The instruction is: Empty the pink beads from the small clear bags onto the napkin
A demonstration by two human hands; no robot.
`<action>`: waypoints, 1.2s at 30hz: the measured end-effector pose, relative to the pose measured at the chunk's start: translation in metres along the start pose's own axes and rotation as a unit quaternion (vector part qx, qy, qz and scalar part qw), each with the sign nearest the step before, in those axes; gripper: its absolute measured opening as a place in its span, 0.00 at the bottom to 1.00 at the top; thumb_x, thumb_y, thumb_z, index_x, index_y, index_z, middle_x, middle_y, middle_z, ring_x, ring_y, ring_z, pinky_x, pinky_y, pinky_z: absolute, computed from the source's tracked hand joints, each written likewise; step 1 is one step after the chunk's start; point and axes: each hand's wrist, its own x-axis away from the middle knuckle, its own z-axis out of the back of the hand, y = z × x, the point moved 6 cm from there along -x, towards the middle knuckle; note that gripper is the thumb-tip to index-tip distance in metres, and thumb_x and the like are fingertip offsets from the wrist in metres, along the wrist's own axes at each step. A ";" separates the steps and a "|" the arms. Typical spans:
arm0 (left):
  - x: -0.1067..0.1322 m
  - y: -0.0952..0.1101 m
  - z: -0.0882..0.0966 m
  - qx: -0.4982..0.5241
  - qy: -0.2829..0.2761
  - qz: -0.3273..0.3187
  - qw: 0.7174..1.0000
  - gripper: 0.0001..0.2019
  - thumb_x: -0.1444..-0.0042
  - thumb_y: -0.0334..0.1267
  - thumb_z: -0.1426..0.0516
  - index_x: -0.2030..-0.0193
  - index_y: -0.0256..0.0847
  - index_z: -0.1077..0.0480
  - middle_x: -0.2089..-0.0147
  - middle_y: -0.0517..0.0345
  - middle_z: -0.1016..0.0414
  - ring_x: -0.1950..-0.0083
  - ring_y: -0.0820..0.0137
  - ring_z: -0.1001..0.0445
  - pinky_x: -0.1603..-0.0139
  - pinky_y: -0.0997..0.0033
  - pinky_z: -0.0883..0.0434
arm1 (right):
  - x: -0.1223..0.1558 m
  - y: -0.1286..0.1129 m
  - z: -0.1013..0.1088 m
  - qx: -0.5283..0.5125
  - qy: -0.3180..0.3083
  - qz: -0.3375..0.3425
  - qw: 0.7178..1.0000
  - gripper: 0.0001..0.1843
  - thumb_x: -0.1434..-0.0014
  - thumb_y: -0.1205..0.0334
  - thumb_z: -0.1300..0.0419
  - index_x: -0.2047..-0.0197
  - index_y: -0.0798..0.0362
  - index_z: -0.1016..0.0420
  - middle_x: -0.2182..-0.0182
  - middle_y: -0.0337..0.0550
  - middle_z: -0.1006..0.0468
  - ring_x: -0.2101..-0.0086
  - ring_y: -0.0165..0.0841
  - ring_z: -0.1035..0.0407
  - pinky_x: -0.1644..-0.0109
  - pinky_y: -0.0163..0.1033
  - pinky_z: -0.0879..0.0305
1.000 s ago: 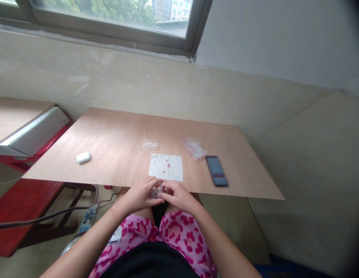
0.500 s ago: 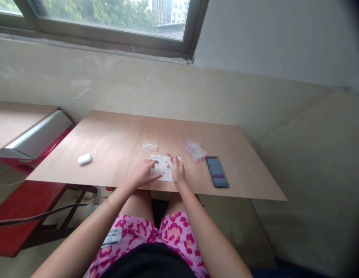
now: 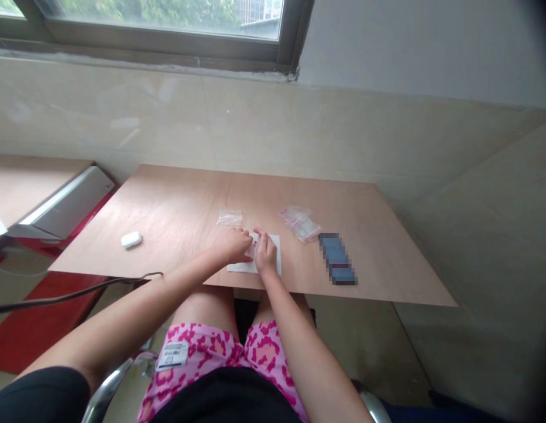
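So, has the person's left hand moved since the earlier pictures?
Yes. Against the white square paper sheet on the plywood table, the left hand has moved forward and to the right, from beside the sheet onto its left part.

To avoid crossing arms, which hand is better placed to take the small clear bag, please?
Probably the left: the left hand sits nearest the small clear bag on the plywood table, while the right hand lies farther off, over the white paper.
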 end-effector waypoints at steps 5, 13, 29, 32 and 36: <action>-0.007 0.000 0.000 -0.016 -0.003 -0.009 1.000 0.24 0.47 0.50 0.31 0.50 0.36 0.22 0.55 0.40 0.18 0.55 0.51 0.20 0.54 0.59 0.30 | 0.000 -0.008 -0.004 0.055 -0.001 0.026 0.998 0.32 0.25 0.47 0.60 0.49 0.56 0.19 0.48 0.57 0.18 0.45 0.44 0.25 0.37 0.50 0.33; -0.004 0.003 0.014 -0.021 0.007 -0.007 1.000 0.27 0.46 0.49 0.30 0.44 0.37 0.26 0.53 0.43 0.18 0.51 0.52 0.21 0.53 0.60 0.30 | 0.000 -0.007 -0.002 0.024 0.005 0.011 1.000 0.31 0.26 0.47 0.58 0.49 0.55 0.18 0.47 0.56 0.18 0.44 0.44 0.25 0.37 0.50 0.33; -0.007 -0.107 0.039 0.421 0.031 0.102 0.901 0.31 0.37 0.60 0.43 0.36 0.39 0.29 0.48 0.47 0.20 0.49 0.58 0.22 0.52 0.63 0.29 | 0.001 0.013 0.007 -0.118 0.042 -0.072 0.990 0.36 0.29 0.37 0.56 0.46 0.56 0.19 0.46 0.54 0.18 0.53 0.40 0.23 0.54 0.41 0.28; -0.021 -0.124 0.035 0.350 0.077 0.140 0.923 0.34 0.40 0.57 0.39 0.35 0.35 0.31 0.42 0.42 0.22 0.43 0.54 0.24 0.45 0.59 0.29 | 0.001 0.012 0.008 -0.104 0.037 -0.072 0.991 0.34 0.29 0.38 0.55 0.46 0.55 0.19 0.47 0.53 0.18 0.56 0.39 0.23 0.59 0.39 0.29; -0.039 -0.124 0.012 0.247 0.078 0.128 0.957 0.38 0.45 0.48 0.35 0.31 0.32 0.36 0.35 0.35 0.28 0.36 0.50 0.28 0.36 0.56 0.34 | 0.002 0.012 0.009 -0.086 0.039 -0.068 0.993 0.32 0.28 0.40 0.54 0.47 0.54 0.18 0.48 0.52 0.17 0.53 0.40 0.23 0.58 0.39 0.29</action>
